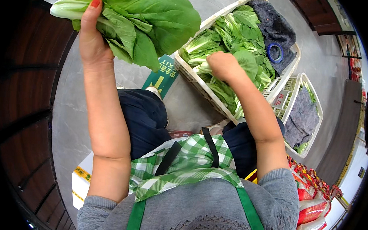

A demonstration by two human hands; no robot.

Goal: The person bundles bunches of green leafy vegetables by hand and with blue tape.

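Note:
My left hand grips a bunch of leafy green bok choy, raised at the upper left. Its white stalks point left and its broad leaves spread right. Inside a white plastic crate, my right hand is closed around another bok choy. The pale stalk of that one shows left of my fist and a leaf shows to the right; my fingertips are hidden. More bok choy fills the crate around it. A dark grey cloth covers the crate's right side, with a blue tape roll on it.
A second white crate with a grey cloth over greens stands at the right. A green floor sign with an arrow lies between my feet and the crate. Red packages are stacked lower right. Dark wooden panels line the left.

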